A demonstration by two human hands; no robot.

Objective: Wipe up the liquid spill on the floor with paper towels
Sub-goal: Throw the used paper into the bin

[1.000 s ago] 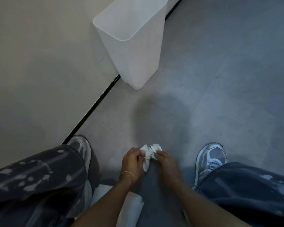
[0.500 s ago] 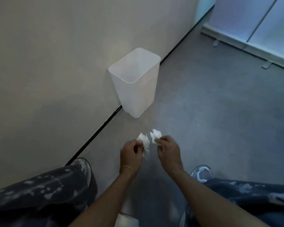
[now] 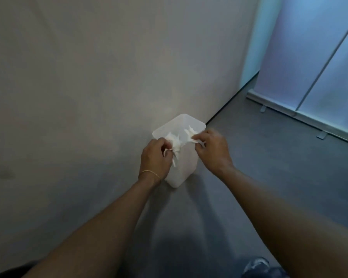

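**Towel wads poised over bin**

Held up at arm's reach, above and in front of white plastic bin (image 3: 182, 171), itself standing against wall (image 3: 88, 77) on grey floor (image 3: 259, 177). Clenched in left grip (image 3: 155, 157): one crumpled paper towel wad (image 3: 175, 144), pinched by thumb and curled fingers, loose tail dangling toward bin's near side. Pinched at fingertips of right grip (image 3: 213, 151): second wad (image 3: 189, 134), white corners sticking up against bin's open mouth. Wads apart, not touching; possibly one sheet pulled in two, though impossible to tell for certain.

Both held at fingertips rather than buried in palms, likely because damp and soiled. Held high and forward too, presumably so as to drop inside rim rather than onto floor. Thin bracelet (image 3: 149, 173) on left wrist. Frosted glass panel (image 3: 319, 57) at far right, patterned shoe (image 3: 255, 264) at bottom edge.

Judging by all this: wiping apparently over, disposal in hand. No wet patch discernible on visible floor, yet light dim and ground beneath arms hidden, so dryness unconfirmed.

Next move, presumably: carry both wads a little farther over opening, then let go. Risks: light, springy paper catching on rim or drifting outside; damp scrap clinging to fingers. Inside of bin too hidden to tell contents.
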